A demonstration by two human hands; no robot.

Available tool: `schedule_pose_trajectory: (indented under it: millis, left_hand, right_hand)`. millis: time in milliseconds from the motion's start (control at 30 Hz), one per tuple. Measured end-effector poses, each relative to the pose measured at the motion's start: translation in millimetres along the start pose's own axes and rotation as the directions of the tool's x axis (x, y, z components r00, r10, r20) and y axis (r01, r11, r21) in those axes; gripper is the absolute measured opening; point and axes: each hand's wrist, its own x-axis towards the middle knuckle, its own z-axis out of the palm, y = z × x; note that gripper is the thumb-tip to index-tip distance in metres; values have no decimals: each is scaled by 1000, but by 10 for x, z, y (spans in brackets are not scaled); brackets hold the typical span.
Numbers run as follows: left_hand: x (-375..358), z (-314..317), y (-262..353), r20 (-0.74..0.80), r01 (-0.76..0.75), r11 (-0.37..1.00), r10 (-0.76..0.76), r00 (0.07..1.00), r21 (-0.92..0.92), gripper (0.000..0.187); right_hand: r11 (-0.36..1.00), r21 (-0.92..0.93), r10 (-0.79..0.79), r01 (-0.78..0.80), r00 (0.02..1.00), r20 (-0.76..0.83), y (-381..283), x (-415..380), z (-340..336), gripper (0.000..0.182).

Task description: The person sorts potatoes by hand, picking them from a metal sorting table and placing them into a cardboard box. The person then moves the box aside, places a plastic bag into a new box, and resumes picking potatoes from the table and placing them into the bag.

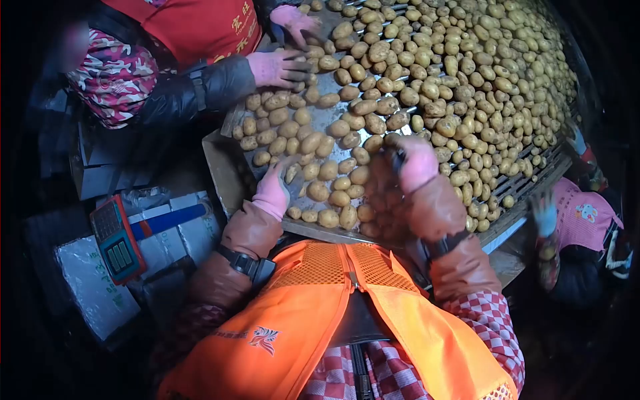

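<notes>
Many potatoes (pixel 328 170) lie on a metal sorting table (pixel 328 83) in front of me. My left hand (pixel 275 187), in a pink glove with dark fingertips, is at the table's near left part, its fingers stretched out and apart against the nearest potatoes. My right hand (pixel 417 163), also gloved in pink, reaches over the potatoes in the middle. Its fingers point left and are dark and smeared by motion, so whether they hold a potato cannot be seen. Both my wrists carry dark bands over brown sleeves.
Across the left corner, a co-worker's pink-gloved hands (pixel 270 69) touch potatoes. Another person in a pink vest (pixel 579 213) stands at the right. A large potato heap (pixel 487 80) covers the far side. A scale (pixel 118 240) and white boxes (pixel 93 283) are at lower left.
</notes>
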Motion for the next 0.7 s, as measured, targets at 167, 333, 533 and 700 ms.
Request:
schedule_pose_trajectory:
  millis: [167,333,533,700]
  left_hand:
    - [232,177,399,87,106,981,-121,989,162,44]
    - [544,170,895,391,100,945,-223,893,311,42]
    - [268,595,418,215,187,863,-94,972,-470,46]
    - [188,567,1490,226,-289,954,300,927,-81,49]
  right_hand:
    - [926,-177,320,-334,942,-104,207,842,532,71]
    - [945,58,320,-321,947,26,58,610,389,67]
    - [-255,932,377,-257,861,341,-232,-250,40,47]
    - [-676,736,242,-30,935,260,-318,-638,631,41]
